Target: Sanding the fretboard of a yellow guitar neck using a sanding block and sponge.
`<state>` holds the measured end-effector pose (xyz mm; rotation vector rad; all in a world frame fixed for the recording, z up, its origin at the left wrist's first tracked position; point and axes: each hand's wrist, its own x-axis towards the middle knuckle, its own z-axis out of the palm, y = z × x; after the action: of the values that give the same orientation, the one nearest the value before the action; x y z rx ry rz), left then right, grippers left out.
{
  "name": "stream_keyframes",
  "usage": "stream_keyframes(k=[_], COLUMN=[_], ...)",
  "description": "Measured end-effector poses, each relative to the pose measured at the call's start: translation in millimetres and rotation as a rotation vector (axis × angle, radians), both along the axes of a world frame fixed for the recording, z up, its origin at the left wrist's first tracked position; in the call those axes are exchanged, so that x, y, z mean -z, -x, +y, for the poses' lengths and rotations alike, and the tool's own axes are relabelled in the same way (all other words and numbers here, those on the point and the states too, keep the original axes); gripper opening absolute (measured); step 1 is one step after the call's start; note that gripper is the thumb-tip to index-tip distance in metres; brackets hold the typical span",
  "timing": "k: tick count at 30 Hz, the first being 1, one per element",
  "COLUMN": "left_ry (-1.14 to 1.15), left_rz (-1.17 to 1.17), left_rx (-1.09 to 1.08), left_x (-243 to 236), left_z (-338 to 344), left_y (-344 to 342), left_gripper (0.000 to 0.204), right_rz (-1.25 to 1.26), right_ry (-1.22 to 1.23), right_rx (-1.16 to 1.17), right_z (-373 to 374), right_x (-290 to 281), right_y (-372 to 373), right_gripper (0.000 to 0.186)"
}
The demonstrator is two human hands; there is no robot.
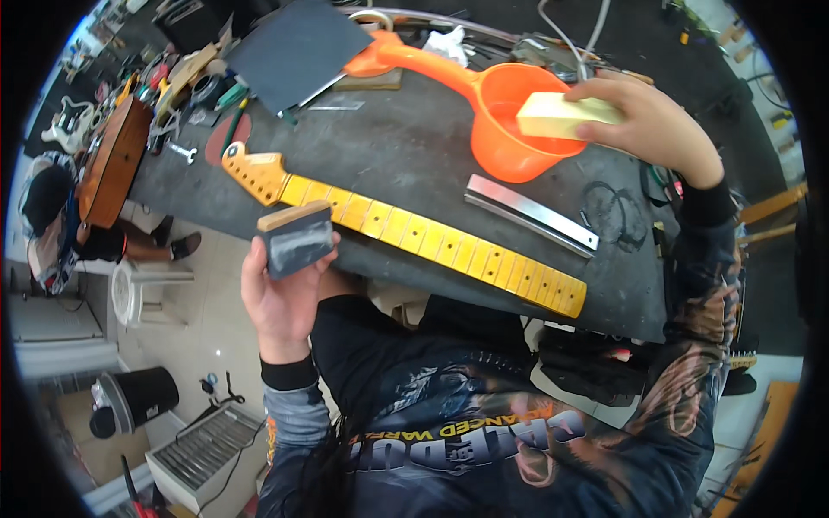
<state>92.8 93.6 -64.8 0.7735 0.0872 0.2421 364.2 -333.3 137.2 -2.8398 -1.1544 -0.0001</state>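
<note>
My left hand (289, 298) grips a sanding block (298, 242), a wooden piece with dark grey paper whose face carries a pale smear. It is held up near the table's front edge, beside the guitar neck. In my right hand (643, 121) is a pale yellow sponge (561, 116), held over the mouth of an orange plastic dipper (511, 154). The inside of the dipper is partly covered by the sponge. A maple guitar neck (414, 235) with black dot markers lies diagonally across the table, its headstock (255, 175) toward the left.
A metal straightedge bar (531, 214) lies behind the neck. Dark sheets (298, 52) rest at the back, near a wrench (180, 152) and cluttered tools. A wet patch (615, 211) marks the dark table's right side. Another person (52, 216) sits at left with a guitar body (112, 164).
</note>
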Motion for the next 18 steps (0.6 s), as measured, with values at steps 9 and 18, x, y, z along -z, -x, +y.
stream_keyframes(k=[9,18], left_ry=[0.055,0.06], left_rz=[0.051,0.068], left_rx=[-0.079,-0.132], left_x=[6.3,5.5], left_z=[-2.9,-1.7], left_y=[6.3,12.6], left_gripper=[0.071,0.07], right_rz=[0.026,-0.01], right_ry=[-0.262,-0.349], right_rx=[0.195,0.202], right_z=[-8.0,14.4], right_x=[24.5,29.8], right_y=[55.1,77.2], right_gripper=[0.047,0.047])
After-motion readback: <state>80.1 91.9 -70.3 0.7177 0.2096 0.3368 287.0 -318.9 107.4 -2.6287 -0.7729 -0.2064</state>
